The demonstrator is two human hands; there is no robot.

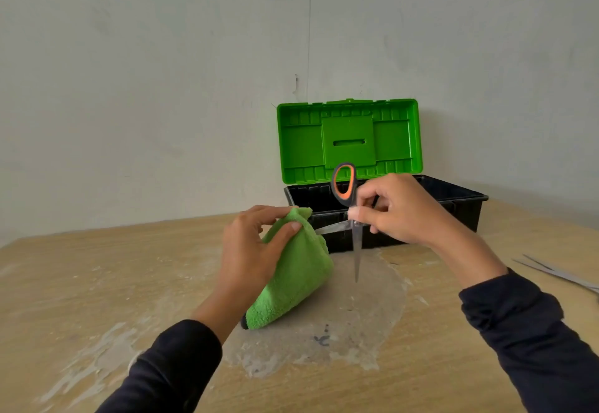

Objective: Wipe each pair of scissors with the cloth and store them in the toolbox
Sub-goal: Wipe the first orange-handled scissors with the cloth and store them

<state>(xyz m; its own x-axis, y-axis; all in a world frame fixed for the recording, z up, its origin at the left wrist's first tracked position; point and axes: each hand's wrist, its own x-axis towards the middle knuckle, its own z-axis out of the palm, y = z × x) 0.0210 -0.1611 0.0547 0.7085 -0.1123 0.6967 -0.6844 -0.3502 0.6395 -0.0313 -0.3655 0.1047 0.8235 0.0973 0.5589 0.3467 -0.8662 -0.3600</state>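
Note:
My right hand (397, 210) holds a pair of scissors (356, 244) with orange-and-black handles, blades spread wide apart above the table. One blade points straight down, the other points left into the green cloth (298, 279). My left hand (251, 247) grips the cloth, pinched around that left blade's tip. Behind them stands the toolbox (460, 198), a black box with its green lid (348, 138) raised upright against the wall.
The wooden table (97, 283) carries pale smears and a dried patch under my hands. Metal blades of other scissors (557, 274) lie at the right edge. A plain wall rises close behind the toolbox.

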